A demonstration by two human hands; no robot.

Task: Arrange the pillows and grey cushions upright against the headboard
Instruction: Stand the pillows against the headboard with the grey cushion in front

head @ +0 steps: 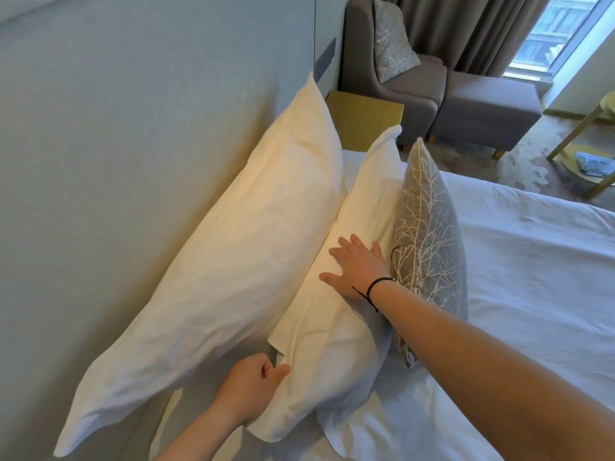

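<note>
The front pillow (336, 294) leaned on the back pillow (233, 244) by the headboard (116, 128), its long side running along the bed; it looked soft and light, best held by its edges; the right hand (357, 267) lay flat with fingers spread; the left hand (253, 384) pinched its corner; the grey cushion (427, 234) stood in front.
</note>
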